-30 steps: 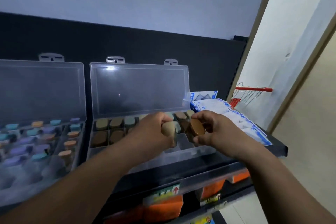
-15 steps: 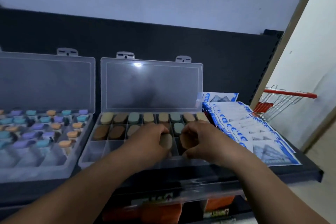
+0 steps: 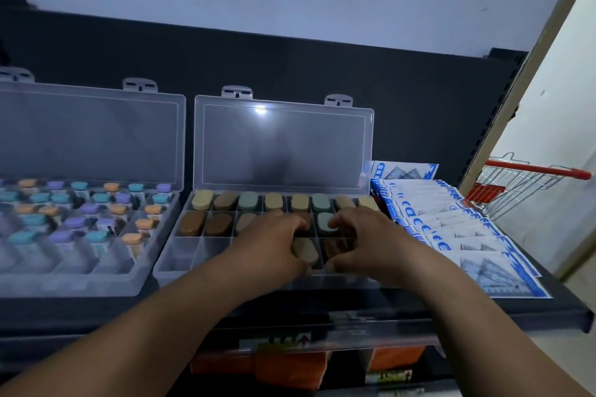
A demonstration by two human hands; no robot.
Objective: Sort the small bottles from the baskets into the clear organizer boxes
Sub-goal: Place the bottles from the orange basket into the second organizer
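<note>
Left hand (image 3: 271, 242) and right hand (image 3: 364, 235) are both curled over the near row of the right organizer box (image 3: 167, 271). That box sits open on a dark shelf (image 3: 548, 309) with its lid propped up at the far side. The left organizer box (image 3: 96, 284), just beside it, already carries rows of teal, purple and orange caps, and white-and-blue packets (image 3: 467, 235) lie to the right. The left hand pinches a tan-capped bottle (image 3: 304, 250) between thumb and fingers, and the right hand grips a brown-capped bottle (image 3: 335, 246). The two bottles are in neighbouring near-row compartments, though whether they have bottomed out cannot be told. Such bottles look light and rigid, probably with smooth, rather slippery sides, so little force should do. The flat oval cap offers the best hold, taken from above across its narrow width, since the thin dividers leave fingers scant room beside the body. The clear box itself seems light enough to skid if knocked.
</note>
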